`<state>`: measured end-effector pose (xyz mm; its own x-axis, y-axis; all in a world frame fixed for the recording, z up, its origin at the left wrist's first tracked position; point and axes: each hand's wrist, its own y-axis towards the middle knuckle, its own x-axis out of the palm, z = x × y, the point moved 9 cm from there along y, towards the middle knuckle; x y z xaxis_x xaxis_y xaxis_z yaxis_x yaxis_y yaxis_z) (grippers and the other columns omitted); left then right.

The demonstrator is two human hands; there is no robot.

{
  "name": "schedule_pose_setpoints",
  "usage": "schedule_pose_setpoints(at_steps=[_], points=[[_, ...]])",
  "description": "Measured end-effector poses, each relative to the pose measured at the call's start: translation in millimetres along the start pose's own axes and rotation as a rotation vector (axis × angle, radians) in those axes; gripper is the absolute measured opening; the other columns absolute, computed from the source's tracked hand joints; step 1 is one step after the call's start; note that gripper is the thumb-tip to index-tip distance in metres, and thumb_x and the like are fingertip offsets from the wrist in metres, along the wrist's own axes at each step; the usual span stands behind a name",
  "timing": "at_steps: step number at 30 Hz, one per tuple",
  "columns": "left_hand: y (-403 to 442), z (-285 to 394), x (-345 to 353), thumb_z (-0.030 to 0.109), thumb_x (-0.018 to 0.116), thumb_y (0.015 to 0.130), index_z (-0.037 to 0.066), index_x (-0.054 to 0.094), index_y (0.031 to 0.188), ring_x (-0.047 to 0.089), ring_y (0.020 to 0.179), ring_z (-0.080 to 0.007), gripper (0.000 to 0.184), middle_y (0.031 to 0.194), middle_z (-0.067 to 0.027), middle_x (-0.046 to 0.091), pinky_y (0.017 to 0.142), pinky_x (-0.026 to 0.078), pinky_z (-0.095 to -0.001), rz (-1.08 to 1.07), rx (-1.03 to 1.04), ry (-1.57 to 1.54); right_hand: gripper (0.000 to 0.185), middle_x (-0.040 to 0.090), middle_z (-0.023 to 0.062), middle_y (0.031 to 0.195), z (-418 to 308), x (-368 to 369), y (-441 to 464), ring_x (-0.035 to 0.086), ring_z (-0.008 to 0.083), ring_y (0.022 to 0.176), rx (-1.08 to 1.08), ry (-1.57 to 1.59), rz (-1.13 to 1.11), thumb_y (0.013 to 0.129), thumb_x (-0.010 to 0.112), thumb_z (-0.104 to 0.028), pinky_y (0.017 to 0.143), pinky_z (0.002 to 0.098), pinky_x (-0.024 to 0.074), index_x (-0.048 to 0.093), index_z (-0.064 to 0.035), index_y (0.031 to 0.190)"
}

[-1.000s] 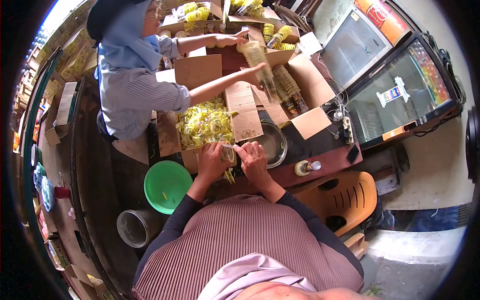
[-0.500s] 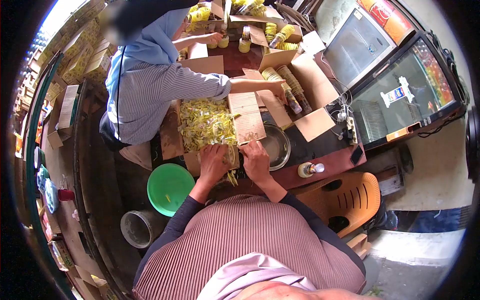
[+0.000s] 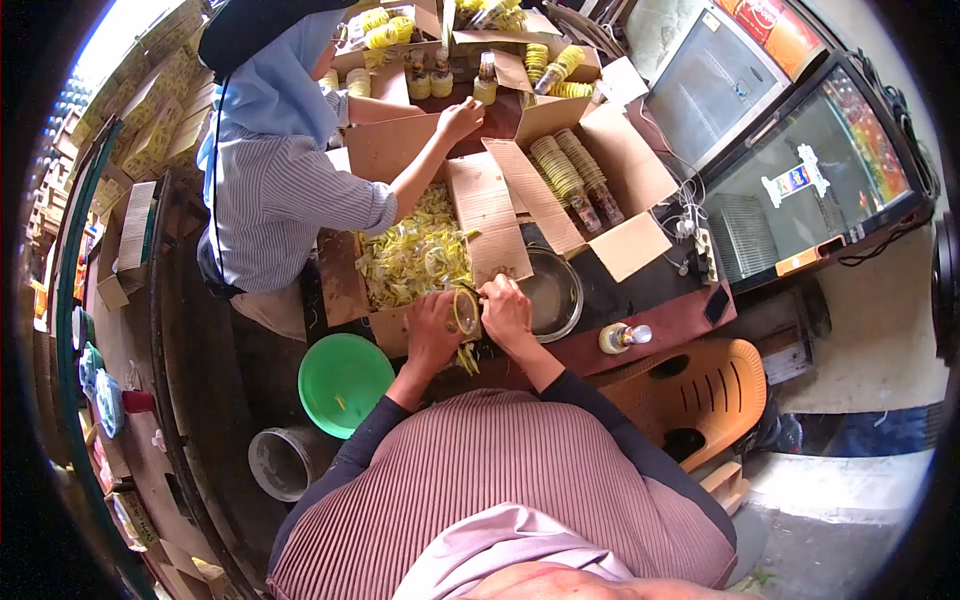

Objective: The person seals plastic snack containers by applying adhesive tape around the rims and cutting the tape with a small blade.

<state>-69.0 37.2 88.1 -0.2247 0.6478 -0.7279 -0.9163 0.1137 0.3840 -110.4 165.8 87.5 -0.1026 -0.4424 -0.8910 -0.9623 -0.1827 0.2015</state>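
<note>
We have our left hand [image 3: 434,328] curled around a clear cup [image 3: 466,312], at the near edge of the carton [image 3: 388,325] heaped with yellow packets [image 3: 412,255]. Our right hand [image 3: 508,308] is just beside the rim, fingers bent inward; we cannot tell how tightly they close or whether they pinch anything. If our left grip loosens while the right pushes, the cup could tip or slip down. Yellow strips [image 3: 467,358] hang below it and might snag or fall. A co-worker's forearm [image 3: 424,176] crosses above the carton, so a bump there could jostle our work.
</note>
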Motion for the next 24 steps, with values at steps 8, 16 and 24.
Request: schedule_pose_setpoints(at_steps=[8, 16, 24], points=[[-2.5, -10.9, -2.4, 0.017, 0.075, 0.062, 0.009, 0.054, 0.115, 0.051, 0.105, -0.0299, 0.057, 0.109, -0.009, 0.057, 0.093, 0.038, -0.0432, 0.015, -0.048, 0.024, 0.005, 0.054, 0.0099, 0.087, -27.3, -32.7, -7.4, 0.058, 0.0282, 0.091, -0.06, 0.084, 0.072, 0.079, 0.059, -0.008, 0.077, 0.0408, 0.0501, 0.063, -0.0058, 0.083], [-2.9, -8.5, -15.3, 0.016, 0.075, 0.062, 0.009, 0.056, 0.113, 0.051, 0.105, -0.0303, 0.055, 0.109, -0.0089, 0.057, 0.093, 0.037, -0.0434, 0.037, -0.039, 0.007, 0.011, 0.056, 0.01, 0.088, -29.6, -47.0, -8.9, 0.059, 0.0275, 0.089, -0.03, 0.102, 0.082, 0.079, 0.059, -0.007, 0.077, 0.0402, 0.051, 0.066, -0.0063, 0.087], [-3.0, 18.7, -19.0, 0.014, 0.075, 0.064, 0.009, 0.057, 0.108, 0.052, 0.101, -0.0286, 0.048, 0.105, -0.0088, 0.056, 0.092, 0.036, -0.0432, 0.045, 0.1, -0.012, 0.007, 0.056, 0.0117, 0.089, -23.1, -17.6, -16.3, 0.059, 0.0284, 0.088, -0.109, -0.039, 0.071, 0.079, 0.055, -0.009, 0.074, 0.0399, 0.0514, 0.062, -0.007, 0.08]])
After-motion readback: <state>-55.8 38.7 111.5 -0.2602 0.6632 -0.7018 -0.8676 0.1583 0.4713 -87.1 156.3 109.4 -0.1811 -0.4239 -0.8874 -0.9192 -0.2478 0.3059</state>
